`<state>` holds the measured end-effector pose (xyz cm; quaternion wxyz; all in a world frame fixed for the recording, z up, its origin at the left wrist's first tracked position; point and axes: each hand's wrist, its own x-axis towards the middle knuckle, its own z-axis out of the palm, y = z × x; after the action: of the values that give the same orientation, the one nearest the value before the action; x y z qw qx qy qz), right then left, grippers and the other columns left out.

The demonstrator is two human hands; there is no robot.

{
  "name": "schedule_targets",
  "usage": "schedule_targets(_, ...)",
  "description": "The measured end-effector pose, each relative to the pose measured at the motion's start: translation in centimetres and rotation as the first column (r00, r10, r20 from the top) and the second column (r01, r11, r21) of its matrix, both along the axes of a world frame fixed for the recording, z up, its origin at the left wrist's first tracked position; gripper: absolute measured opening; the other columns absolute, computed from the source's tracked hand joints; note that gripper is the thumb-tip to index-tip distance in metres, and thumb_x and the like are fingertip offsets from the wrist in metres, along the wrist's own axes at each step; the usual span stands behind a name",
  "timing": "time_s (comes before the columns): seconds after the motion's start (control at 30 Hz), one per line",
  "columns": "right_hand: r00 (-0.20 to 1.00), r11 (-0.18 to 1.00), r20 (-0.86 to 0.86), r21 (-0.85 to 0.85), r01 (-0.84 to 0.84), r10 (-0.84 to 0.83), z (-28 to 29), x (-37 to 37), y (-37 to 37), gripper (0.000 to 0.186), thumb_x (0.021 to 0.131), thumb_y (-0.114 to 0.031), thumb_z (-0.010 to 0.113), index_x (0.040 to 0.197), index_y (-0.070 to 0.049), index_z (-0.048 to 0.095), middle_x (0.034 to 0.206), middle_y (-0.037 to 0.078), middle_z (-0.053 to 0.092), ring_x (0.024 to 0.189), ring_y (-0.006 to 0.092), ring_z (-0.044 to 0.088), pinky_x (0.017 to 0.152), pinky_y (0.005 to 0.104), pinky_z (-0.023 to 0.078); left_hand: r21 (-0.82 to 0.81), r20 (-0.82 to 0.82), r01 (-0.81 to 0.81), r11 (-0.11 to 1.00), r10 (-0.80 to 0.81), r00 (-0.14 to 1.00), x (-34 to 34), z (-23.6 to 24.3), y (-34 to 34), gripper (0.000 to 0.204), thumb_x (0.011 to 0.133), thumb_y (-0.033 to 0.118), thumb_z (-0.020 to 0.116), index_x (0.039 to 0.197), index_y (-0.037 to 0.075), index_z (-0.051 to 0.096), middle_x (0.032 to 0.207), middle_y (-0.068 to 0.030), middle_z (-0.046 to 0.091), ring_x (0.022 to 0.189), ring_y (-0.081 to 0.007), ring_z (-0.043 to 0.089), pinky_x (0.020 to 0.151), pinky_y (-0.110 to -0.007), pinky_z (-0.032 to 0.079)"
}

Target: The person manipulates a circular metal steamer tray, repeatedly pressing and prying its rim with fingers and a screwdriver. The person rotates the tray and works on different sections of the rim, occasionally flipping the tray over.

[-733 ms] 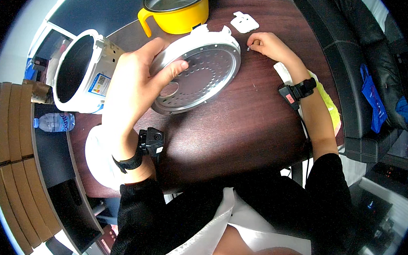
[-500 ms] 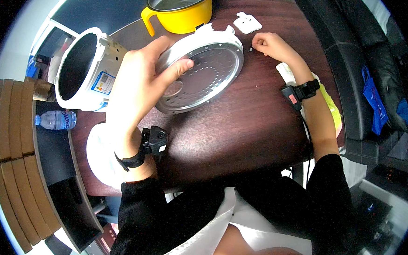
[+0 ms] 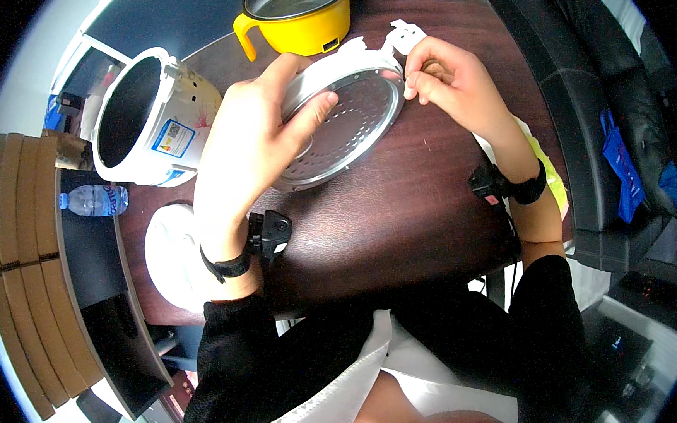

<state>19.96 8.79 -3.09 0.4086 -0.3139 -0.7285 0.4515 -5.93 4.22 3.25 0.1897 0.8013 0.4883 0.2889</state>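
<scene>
Round lid gripped on the left, right hand curled at its rim

From where I stand, the left hand (image 3: 252, 124) has a firm hold of a round white plastic lid with a perforated silver metal plate (image 3: 356, 121): its thumb presses on the metal face, while the other fingers wrap behind the rim and out of sight. The lid tilts over the middle of the desk (image 3: 402, 231), toward its far edge, its longer visible axis slanting from near left to far right; I can't tell whether its rim touches the wood.

The right hand (image 3: 454, 80) is the one beside the lid's far-right end, its thumb and forefinger drawn close together just off the rim. Whether anything small sits between those fingertips, I can't tell. The lid lies to that hand's left, and a small flat white plastic piece (image 3: 404, 37) shows just beyond its knuckles, toward the desk's far right corner.

A yellow pot with a glass lid (image 3: 296, 32) stands at the far edge, and a white cylindrical appliance body with a dark interior (image 3: 180, 101) by the far left corner
</scene>
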Motion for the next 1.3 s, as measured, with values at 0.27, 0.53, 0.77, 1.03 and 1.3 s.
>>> schedule_targets(0.27, 0.991, 0.987, -0.087, -0.122, -0.108, 0.097, 0.5, -1.8, -2.5, 0.006, 0.091, -0.004, 0.062, 0.092, -0.003, 0.056, 0.082, 0.0, 0.06, 0.077, 0.0077, 0.061, 0.067, 0.0227, 0.05, 0.324, 0.016, 0.021, 0.946, -0.028, 0.999, 2.2, -1.6, 0.4, 0.028, 0.086, 0.019, 0.07, 0.107, 0.003, 0.061, 0.094, -0.0202, 0.066, 0.082, -0.0348, 0.068, 0.071, -0.04, 0.054)
schedule_targets(0.53, 0.967, 0.937, -0.239, -0.312, -0.158, 0.084, 0.4, -3.0, -3.3, 0.014, 0.098, -0.014, 0.056, 0.096, -0.001, 0.06, 0.073, 0.003, 0.061, 0.062, 0.0103, 0.062, 0.052, 0.0225, 0.049, 0.357, 0.031, 0.107, 0.928, -0.126, 0.992, 3.1, -1.7, -0.3, 0.019, 0.079, 0.004, 0.073, 0.097, 0.006, 0.066, 0.109, -0.0103, 0.06, 0.1, -0.0273, 0.064, 0.083, -0.035, 0.052)
schedule_targets(0.77, 0.95, 0.912, -0.309, -0.372, -0.17, 0.051, 0.2, -3.2, -3.7, 0.019, 0.099, -0.019, 0.056, 0.096, -0.002, 0.061, 0.067, 0.001, 0.06, 0.057, 0.0088, 0.059, 0.05, 0.0215, 0.047, 0.283, 0.058, 0.117, 0.952, -0.139, 0.989, 3.0, -1.4, -0.4, 0.017, 0.078, 0.006, 0.075, 0.093, 0.006, 0.069, 0.114, -0.0099, 0.06, 0.1, -0.026, 0.064, 0.084, -0.035, 0.052)
schedule_targets(1.03, 0.955, 0.927, -0.294, -0.345, -0.148, 0.043, 0.4, -3.4, -3.9, 0.022, 0.1, -0.021, 0.056, 0.095, -0.001, 0.062, 0.064, 0.0, 0.056, 0.054, 0.0075, 0.054, 0.049, 0.0217, 0.043, 0.301, 0.05, 0.12, 0.946, -0.141, 0.989, 3.2, -1.5, -0.5, 0.018, 0.077, 0.006, 0.076, 0.094, 0.006, 0.069, 0.114, -0.01, 0.06, 0.1, -0.0262, 0.064, 0.085, -0.035, 0.052)
schedule_targets(1.3, 0.958, 0.93, -0.284, -0.336, -0.147, 0.049, 0.4, -3.2, -4.0, 0.023, 0.1, -0.022, 0.057, 0.1, 0.0, 0.064, 0.063, -0.001, 0.054, 0.052, 0.0062, 0.05, 0.048, 0.0211, 0.04, 0.338, 0.034, 0.095, 0.936, -0.113, 0.993, 3.3, -1.5, -0.5, 0.018, 0.075, 0.007, 0.077, 0.09, 0.006, 0.068, 0.11, -0.0087, 0.063, 0.098, -0.0256, 0.065, 0.084, -0.035, 0.052)
